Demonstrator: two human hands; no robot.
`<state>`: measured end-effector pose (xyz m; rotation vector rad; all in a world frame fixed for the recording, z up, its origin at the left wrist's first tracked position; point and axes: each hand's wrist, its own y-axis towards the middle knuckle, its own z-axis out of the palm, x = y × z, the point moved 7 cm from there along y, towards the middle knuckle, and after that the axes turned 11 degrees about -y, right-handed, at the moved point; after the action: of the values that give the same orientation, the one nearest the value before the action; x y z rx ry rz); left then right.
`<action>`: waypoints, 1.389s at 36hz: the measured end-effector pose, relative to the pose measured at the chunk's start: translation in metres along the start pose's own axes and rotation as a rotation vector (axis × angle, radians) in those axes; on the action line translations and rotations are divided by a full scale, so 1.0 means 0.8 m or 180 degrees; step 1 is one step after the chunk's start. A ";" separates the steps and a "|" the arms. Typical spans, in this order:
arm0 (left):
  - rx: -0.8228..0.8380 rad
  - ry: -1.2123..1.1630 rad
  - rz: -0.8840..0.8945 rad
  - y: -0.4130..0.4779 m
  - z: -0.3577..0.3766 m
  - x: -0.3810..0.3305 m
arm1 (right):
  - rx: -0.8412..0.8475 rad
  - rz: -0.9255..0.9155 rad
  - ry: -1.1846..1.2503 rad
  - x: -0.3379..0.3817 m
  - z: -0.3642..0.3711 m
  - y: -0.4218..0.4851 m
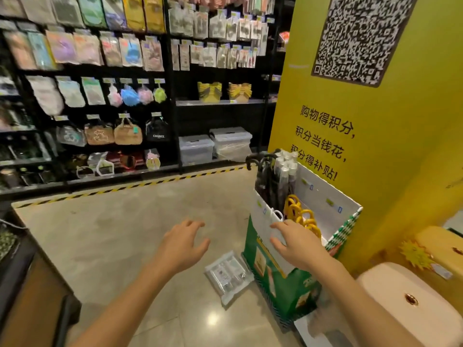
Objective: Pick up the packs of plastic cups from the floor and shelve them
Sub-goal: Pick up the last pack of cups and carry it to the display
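Observation:
A clear pack of plastic cups lies flat on the tiled floor, pressed against the foot of a green and white cardboard bin. My left hand hovers above and to the left of the pack, fingers spread, holding nothing. In front of the bin's white front panel, up and to the right of the pack, my right hand is held out with fingers apart, and it is empty too. Neither hand touches the pack.
The bin holds umbrellas and stands against a yellow pillar. Black shelving with hanging goods runs across the aisle, with clear storage boxes low down. A white rounded object sits at lower right, and a dark counter at left.

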<state>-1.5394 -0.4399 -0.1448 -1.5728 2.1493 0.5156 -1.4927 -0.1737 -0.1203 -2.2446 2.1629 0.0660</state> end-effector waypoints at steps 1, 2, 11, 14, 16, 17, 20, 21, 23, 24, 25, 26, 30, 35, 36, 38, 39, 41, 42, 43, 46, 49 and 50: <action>0.0018 -0.0033 -0.0042 0.015 -0.001 0.012 | 0.0033 -0.0003 -0.0035 0.004 0.001 0.022; 0.0044 -0.0061 -0.0078 0.030 -0.002 0.023 | 0.0052 -0.0005 -0.0070 0.007 0.003 0.042; 0.0125 -0.0067 -0.0141 0.168 -0.008 0.088 | 0.0146 -0.0018 0.0019 0.021 0.031 0.199; 0.0130 -0.0029 -0.0181 0.217 0.002 0.102 | 0.0141 -0.0047 0.0068 0.016 0.044 0.253; 0.0122 -0.0013 -0.0215 0.251 0.015 0.112 | 0.0154 -0.0121 0.0055 0.010 0.060 0.293; 0.0125 -0.0018 -0.0249 0.268 0.022 0.117 | 0.0171 -0.0164 0.0059 0.007 0.069 0.314; 0.0052 -0.0092 -0.0385 0.321 0.048 0.134 | 0.0232 -0.0317 0.0078 -0.007 0.108 0.385; 0.0004 -0.0116 -0.0436 0.339 0.058 0.141 | 0.0243 -0.0364 0.0091 -0.013 0.124 0.411; -0.0068 -0.0146 -0.0566 0.375 0.080 0.158 | 0.0276 -0.0482 0.0133 -0.023 0.159 0.463; -0.0090 -0.0200 -0.0663 0.391 0.095 0.169 | 0.0314 -0.0542 0.0154 -0.026 0.178 0.488; -0.0114 -0.0282 -0.0763 0.405 0.109 0.179 | 0.0338 -0.0605 0.0167 -0.029 0.196 0.512; -0.0139 -0.0385 -0.0880 0.417 0.124 0.189 | 0.0368 -0.0660 0.0195 -0.030 0.214 0.534; -0.0183 -0.0729 -0.1282 0.455 0.194 0.230 | 0.0555 -0.0774 0.0384 -0.034 0.296 0.603; -0.0216 -0.1168 -0.1739 0.473 0.297 0.293 | 0.0917 -0.0632 0.0659 -0.037 0.434 0.650; -0.0202 -0.1220 -0.1836 0.475 0.322 0.308 | 0.1011 -0.0590 0.0681 -0.038 0.470 0.655; -0.0135 -0.1284 -0.2027 0.474 0.379 0.341 | 0.1201 -0.0482 0.0685 -0.042 0.543 0.661; -0.0088 -0.1326 -0.2118 0.474 0.410 0.358 | 0.1291 -0.0419 0.0679 -0.045 0.581 0.663; 0.0004 -0.1413 -0.2124 0.479 0.475 0.392 | 0.1434 -0.0280 0.0682 -0.052 0.656 0.668; 0.0062 -0.1440 -0.2156 0.482 0.511 0.410 | 0.1504 -0.0239 0.0716 -0.055 0.695 0.670; 0.0188 -0.1443 -0.2233 0.483 0.548 0.430 | 0.1578 -0.0212 0.0770 -0.058 0.735 0.670; 0.0569 -0.1335 -0.2305 0.489 0.658 0.480 | 0.1735 -0.0178 0.0891 -0.064 0.853 0.671; 0.0790 -0.1314 -0.2286 0.496 0.766 0.526 | 0.1800 -0.0126 0.0986 -0.072 0.966 0.675; 0.0849 -0.1301 -0.2287 0.496 0.803 0.544 | 0.1815 -0.0127 0.1018 -0.075 1.003 0.676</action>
<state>-1.9591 -0.3330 -0.9012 -1.7511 1.1859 0.2594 -2.0464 -0.0971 -0.9120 -2.0500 1.9181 -0.8477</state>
